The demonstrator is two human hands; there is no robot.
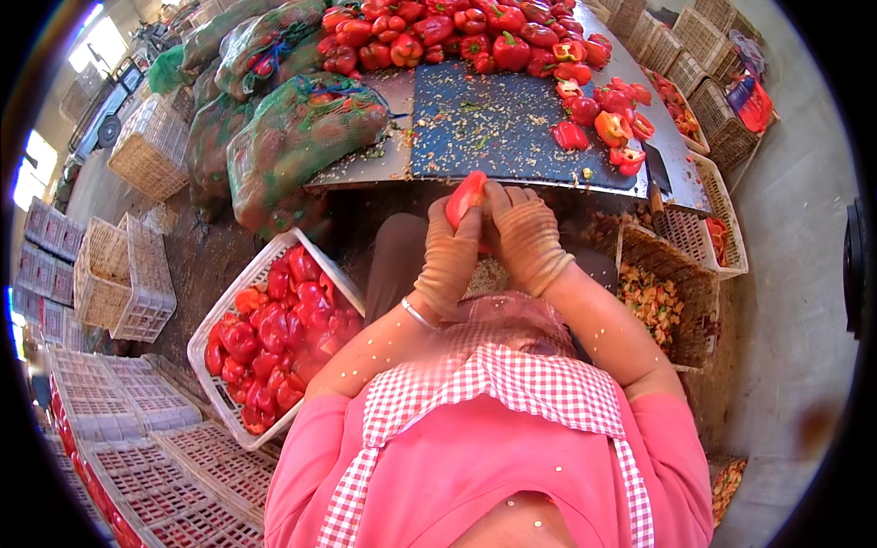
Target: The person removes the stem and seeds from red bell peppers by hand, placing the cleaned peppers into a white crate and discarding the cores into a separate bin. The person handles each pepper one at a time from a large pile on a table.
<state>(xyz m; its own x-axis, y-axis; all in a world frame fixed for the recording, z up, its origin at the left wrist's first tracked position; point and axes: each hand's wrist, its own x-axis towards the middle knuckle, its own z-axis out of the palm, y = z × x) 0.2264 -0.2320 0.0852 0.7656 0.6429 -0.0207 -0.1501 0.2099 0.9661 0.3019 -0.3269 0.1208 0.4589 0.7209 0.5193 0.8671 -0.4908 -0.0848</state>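
Observation:
A piece of red bell pepper (467, 197) is upright between my hands, just in front of the table edge. My left hand (449, 250), in a stained glove, grips it with the thumb across its near face. My right hand (526, 229), gloved too, closes on its right side; its fingertips are partly hidden. Below them, a bit of red shows between the palms. Beyond lies a blue cutting board (479, 130) strewn with pale seeds. Cut pepper pieces (613, 128) rest along its right side, and whole red bell peppers (445, 34) are heaped at the back.
Right of the board lies a knife (656, 175) with a wooden handle. Green mesh sacks (301, 137) crowd the left. A white plastic crate (212, 397) at my lower left holds cut peppers. Another crate (675, 257) at right contains cores and scraps. Stacked crates (130, 452) stand behind left.

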